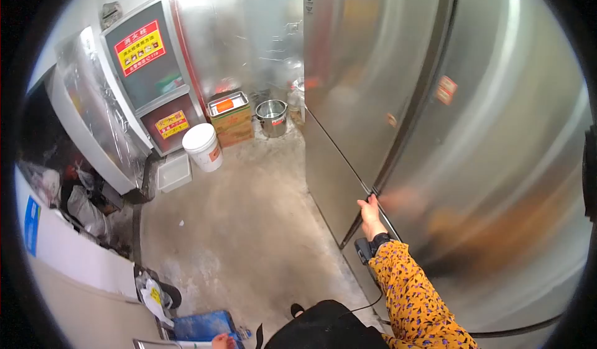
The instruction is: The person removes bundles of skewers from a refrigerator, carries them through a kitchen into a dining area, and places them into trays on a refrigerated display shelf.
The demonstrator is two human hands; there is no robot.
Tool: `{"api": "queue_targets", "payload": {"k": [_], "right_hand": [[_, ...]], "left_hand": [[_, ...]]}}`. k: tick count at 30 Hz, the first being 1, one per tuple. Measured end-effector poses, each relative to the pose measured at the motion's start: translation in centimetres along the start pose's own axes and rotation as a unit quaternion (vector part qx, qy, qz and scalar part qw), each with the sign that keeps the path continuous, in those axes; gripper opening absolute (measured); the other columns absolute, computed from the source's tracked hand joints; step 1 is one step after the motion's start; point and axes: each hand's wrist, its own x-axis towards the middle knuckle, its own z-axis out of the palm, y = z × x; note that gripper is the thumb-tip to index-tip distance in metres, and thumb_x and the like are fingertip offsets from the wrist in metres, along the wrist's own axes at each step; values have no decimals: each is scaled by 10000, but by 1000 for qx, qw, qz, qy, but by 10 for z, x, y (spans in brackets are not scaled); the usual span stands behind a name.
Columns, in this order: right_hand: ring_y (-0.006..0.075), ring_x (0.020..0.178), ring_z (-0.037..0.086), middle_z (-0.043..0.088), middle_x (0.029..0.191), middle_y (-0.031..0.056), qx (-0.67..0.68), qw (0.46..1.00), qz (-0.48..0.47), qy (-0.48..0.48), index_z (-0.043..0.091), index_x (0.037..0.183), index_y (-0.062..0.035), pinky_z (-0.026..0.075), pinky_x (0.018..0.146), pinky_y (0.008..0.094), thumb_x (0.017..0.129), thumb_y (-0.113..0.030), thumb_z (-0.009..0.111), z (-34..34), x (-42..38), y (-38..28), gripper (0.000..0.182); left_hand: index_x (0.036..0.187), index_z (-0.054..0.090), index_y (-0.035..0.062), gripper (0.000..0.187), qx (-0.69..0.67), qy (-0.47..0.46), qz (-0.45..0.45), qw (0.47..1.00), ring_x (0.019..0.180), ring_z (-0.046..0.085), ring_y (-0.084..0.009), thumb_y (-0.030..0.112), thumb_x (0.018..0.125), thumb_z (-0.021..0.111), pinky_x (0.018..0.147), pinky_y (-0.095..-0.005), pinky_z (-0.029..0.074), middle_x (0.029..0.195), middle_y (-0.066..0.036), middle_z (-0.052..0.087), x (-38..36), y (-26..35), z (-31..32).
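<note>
Head view: I look down at my right hand [369, 214], reaching up from a mustard sleeve [413, 299] with a purple speckled print.
Right hand: my fingers are curled together over the edge of the refrigerator door [497, 162], just where the upper and lower panels meet.
Refrigerator door: tall brushed steel, smooth and shiny, with small red stickers on it; it fills the right side of what I see.
Left hand: only a sliver of my left hand [221, 341] shows at the bottom edge, beside a blue crate [202, 325]; I cannot tell whether its fingers are apart or together.
Floor: bare concrete floor [249, 225], grey, stained and rough.
Further off: a round white plastic bucket [203, 147], a cardboard box [231, 124] with a metal tray on top, a cylindrical steel pot [272, 117], all near the back wall.
</note>
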Motion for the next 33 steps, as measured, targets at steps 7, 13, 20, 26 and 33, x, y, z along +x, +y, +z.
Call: {"api": "queue_targets", "payload": {"k": [7, 13, 20, 26, 33], "right_hand": [[278, 1257, 369, 400, 1338, 201, -62, 992, -96, 60, 285, 1357, 18, 298, 1038, 346, 707, -53, 613, 33, 7, 31, 731], [287, 1220, 417, 463, 1284, 217, -288, 905, -39, -311, 359, 1354, -12, 339, 1008, 367, 816, -172, 637, 85, -75, 24, 627], [127, 923, 583, 630, 1011, 58, -146, 967, 155, -137, 592, 1085, -14, 454, 827, 268, 881, -77, 546, 59, 12, 33, 218], [148, 869, 605, 638, 956, 73, -210, 931, 234, -186, 600, 1050, -3, 471, 803, 280, 861, -87, 570, 101, 66, 89, 209], [157, 831, 609, 655, 905, 65, -291, 923, 138, -211, 629, 1004, -24, 489, 773, 280, 838, -44, 577, 164, 198, 166, 175]], "left_hand": [[933, 602, -7, 192, 184, -128, 256, 940, 655, 577, -123, 170, 867, 574, 559, -265, 455, 754, -69, 642, 30, 307, 199], [1332, 365, 32, 711, 283, -221, 446, 820, 1153, 483, -339, 335, 778, 692, 960, -381, 406, 1301, -212, 435, 15, 483, 477], [1369, 288, 81, 889, 529, -31, 566, 631, 949, 556, -315, 267, 647, 772, 805, -393, 481, 1068, -137, 517, 81, 574, 446], [1349, 365, 192, 864, 585, 29, 599, 545, 894, 540, -263, 228, 598, 791, 749, -384, 435, 978, -74, 535, 191, 689, 411], [1319, 424, 118, 755, 539, -41, 676, 501, 1012, 514, -322, 47, 631, 727, 886, -392, 402, 1100, -112, 545, 256, 781, 428]]}}
